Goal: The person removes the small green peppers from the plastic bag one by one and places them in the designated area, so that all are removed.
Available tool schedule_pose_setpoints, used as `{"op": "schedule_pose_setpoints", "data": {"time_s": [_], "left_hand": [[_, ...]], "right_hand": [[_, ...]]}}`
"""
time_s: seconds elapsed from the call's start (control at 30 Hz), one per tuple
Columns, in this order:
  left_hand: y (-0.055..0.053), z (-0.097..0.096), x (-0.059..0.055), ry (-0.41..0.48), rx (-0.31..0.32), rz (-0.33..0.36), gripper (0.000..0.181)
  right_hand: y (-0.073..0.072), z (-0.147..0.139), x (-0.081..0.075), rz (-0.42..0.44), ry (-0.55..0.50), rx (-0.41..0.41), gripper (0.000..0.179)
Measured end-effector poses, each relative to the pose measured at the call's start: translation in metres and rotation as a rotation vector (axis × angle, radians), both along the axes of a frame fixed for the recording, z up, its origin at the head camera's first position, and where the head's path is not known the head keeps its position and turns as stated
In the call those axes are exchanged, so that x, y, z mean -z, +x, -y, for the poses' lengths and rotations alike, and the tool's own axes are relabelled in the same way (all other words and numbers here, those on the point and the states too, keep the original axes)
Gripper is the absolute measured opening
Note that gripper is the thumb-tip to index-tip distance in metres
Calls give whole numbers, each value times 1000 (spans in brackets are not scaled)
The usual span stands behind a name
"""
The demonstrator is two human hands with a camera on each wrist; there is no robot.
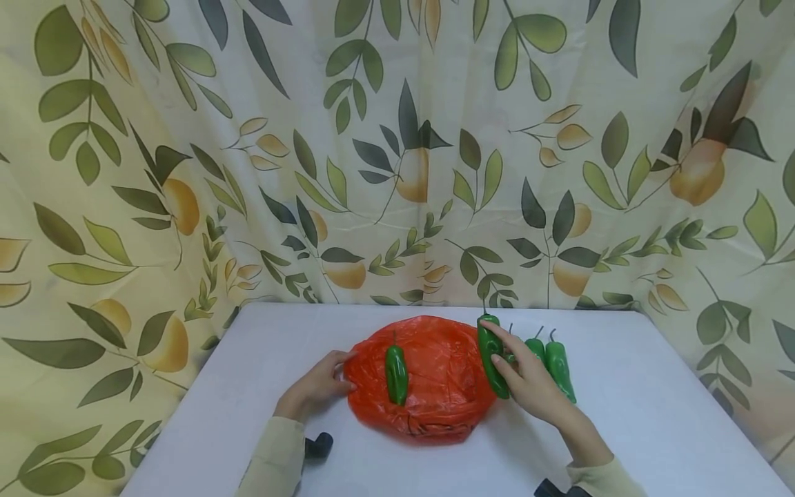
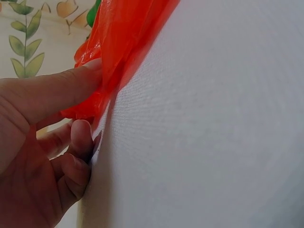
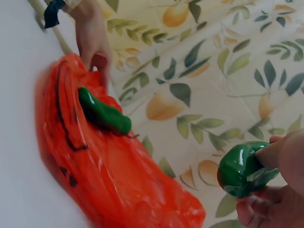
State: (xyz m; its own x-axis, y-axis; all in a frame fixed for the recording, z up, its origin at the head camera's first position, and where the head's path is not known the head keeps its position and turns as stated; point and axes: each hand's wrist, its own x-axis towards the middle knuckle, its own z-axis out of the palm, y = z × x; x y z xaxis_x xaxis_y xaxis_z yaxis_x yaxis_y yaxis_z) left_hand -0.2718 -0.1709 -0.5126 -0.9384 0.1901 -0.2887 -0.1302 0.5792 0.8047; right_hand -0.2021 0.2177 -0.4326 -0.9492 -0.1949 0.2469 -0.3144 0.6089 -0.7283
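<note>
Right hand [image 1: 526, 382] is holding a green pepper [image 1: 493, 355] off the surface, thumb and fingers closing only as far as its girth allows; I am seeing it hanging at the bag's right edge, leaning, stem up, and the right wrist view is showing it apart from the plastic. Left hand [image 1: 319, 385] is pinching the left rim of a red plastic bag [image 1: 444, 369], thumb in front, some fingertips hiding behind the film. A second pepper [image 1: 396, 375] is lying on the red plastic, left of its middle. I am reckoning on a light, firm, probably hollow pepper with a glossy, rather slippery skin — so I am favouring a moderate squeeze on the flank and leaving the thin stem alone, as it could snap. The bag is looking limp, crinkly and nearly weightless; I am expecting it to shift under any tug, so its rim is suiting a light pinch. More peppers [image 1: 561, 369] are lying just beyond the right hand, partly covered by it, making that side tight. White tabletop [image 1: 633, 400] is stretching out rightward past them and leftward of the bag — while the far edge is running close behind, the leafy curtain [image 1: 422, 241] hanging beyond.
</note>
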Motion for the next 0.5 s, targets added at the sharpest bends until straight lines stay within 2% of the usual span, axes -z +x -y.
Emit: {"op": "schedule_pose_setpoints", "data": {"time_s": [0.5], "left_hand": [[2,3,-1,14,19,6,63]], "right_hand": [[-10,-39,-9,-12,6,42,59]]}}
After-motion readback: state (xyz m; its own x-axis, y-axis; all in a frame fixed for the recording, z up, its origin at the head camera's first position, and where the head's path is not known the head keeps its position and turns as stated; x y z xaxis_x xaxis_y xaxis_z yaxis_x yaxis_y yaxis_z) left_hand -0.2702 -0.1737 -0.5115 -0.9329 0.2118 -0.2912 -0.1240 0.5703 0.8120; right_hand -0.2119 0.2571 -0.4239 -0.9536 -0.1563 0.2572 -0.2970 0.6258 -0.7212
